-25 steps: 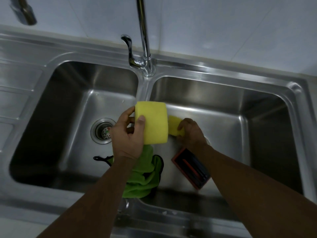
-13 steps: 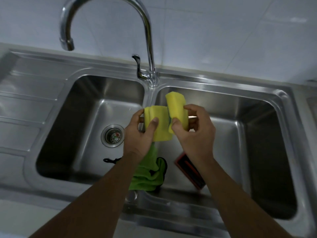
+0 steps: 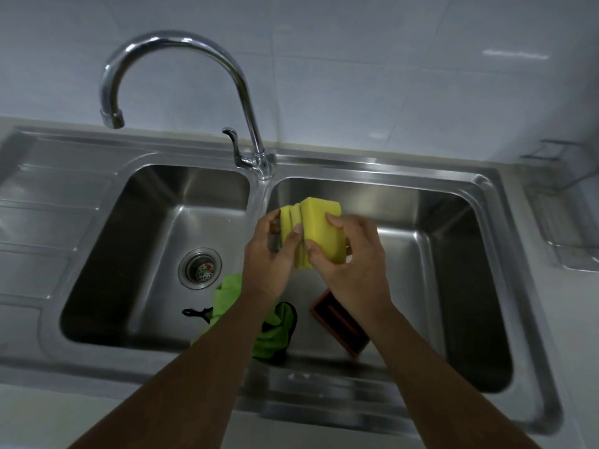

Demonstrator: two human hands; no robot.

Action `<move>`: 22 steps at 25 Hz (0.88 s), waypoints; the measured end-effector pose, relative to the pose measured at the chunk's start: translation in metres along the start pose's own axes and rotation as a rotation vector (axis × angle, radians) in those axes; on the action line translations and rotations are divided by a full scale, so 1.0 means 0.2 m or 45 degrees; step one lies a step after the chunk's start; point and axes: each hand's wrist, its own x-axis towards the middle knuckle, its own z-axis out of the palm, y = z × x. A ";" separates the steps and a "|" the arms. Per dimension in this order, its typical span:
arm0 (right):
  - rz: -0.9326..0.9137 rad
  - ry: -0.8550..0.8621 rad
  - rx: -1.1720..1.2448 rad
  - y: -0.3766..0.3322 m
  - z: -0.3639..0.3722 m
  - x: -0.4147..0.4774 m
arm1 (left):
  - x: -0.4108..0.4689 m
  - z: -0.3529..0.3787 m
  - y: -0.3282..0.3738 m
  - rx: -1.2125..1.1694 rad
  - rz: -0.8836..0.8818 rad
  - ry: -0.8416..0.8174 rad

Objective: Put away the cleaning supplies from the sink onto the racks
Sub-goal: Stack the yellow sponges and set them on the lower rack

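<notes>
Yellow sponges (image 3: pixel 319 228) stand pressed together as a stack above the divider of the steel double sink (image 3: pixel 382 166). My left hand (image 3: pixel 270 257) grips the stack's left side and my right hand (image 3: pixel 351 260) grips its right side, thumb on the front sponge. Under my forearms a green cloth (image 3: pixel 272 335) with black trim lies crumpled over the divider. A red-and-black scrubbing block (image 3: pixel 340 322) lies on the floor of the right basin, partly hidden by my right forearm.
A curved chrome tap (image 3: pixel 181 43) rises from the back rim, spout over the left basin. The drain strainer (image 3: pixel 200 268) sits in the left basin. A wire rack (image 3: pixel 564 218) stands on the counter at the right. A ribbed draining board (image 3: pixel 39 222) runs off to the left.
My right hand lifted a second sponge from the right basin and pressed it against the one in my left hand. My head has tilted up, bringing the tap and rack into view.
</notes>
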 end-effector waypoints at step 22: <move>0.041 0.341 -0.067 0.61 -1.16 0.33 | -0.14 1.31 0.54 -0.300 -0.173 -0.545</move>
